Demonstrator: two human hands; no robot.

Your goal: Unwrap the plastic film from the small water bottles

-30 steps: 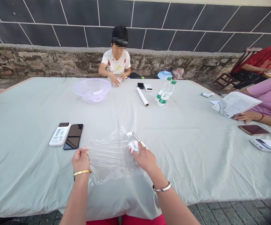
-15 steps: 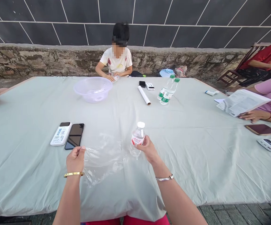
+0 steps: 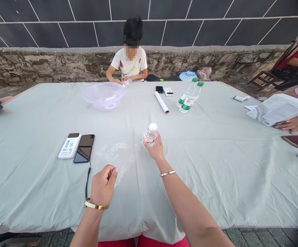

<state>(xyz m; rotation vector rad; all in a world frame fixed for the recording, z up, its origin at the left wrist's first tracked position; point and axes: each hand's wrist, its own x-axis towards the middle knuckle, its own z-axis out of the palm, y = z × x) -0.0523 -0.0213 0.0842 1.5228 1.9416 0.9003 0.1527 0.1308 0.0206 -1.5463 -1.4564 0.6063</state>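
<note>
A pale grey-green cloth point(image 3: 48, 192) covers the worktop point(image 3: 216, 154), creased in places and rucked along the near edge. On its near left part lie a white power bank point(image 3: 70, 146) and, just beside it, a black phone point(image 3: 84, 148). Thin clear film point(image 3: 120, 148) spreads over the cloth to the right of these. Farther back sit a translucent lilac basin point(image 3: 107, 106), a white roll point(image 3: 161, 102) lying slantwise, a smaller dark phone point(image 3: 159, 89) beside another power bank point(image 3: 168, 92), and two upright green-capped bottles point(image 3: 191, 101). Toward the right lie a white tube point(image 3: 241, 98) and a reddish-brown phone point(image 3: 297, 141).
</note>
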